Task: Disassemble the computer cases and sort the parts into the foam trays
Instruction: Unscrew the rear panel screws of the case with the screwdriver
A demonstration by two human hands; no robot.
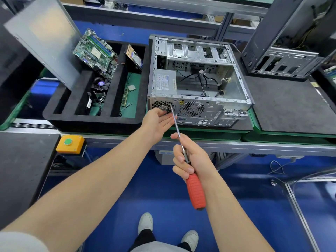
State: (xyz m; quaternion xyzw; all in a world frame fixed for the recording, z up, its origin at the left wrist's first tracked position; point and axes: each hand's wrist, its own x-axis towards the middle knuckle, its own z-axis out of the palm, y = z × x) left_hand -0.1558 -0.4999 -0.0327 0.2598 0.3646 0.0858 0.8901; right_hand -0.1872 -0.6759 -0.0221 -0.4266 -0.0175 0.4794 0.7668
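Open computer case [209, 110] centre frame, power supply [164, 82] in its left rear corner. Screwdriver [196, 191] tip at back panel, looks seated on PSU screw. Right hand [192, 160] wrapped round shaft and red handle. Left hand [157, 122] flat, fingers straight, palm up under tip, holding nothing. Tip imo: keep shaft square, push in while turning, let screw drop into palm. Foam tray [91, 122] left of case, motherboard [94, 51] leaning in it.

Your left hand [158, 122] and right hand [190, 160] are bare, as are both forearms [91, 179]. A pale grey short sleeve [16, 241] shows at lower left. At bottom centre are a grey shirt hem [156, 247], dark trousers [143, 237] and light grey shoes [145, 222].
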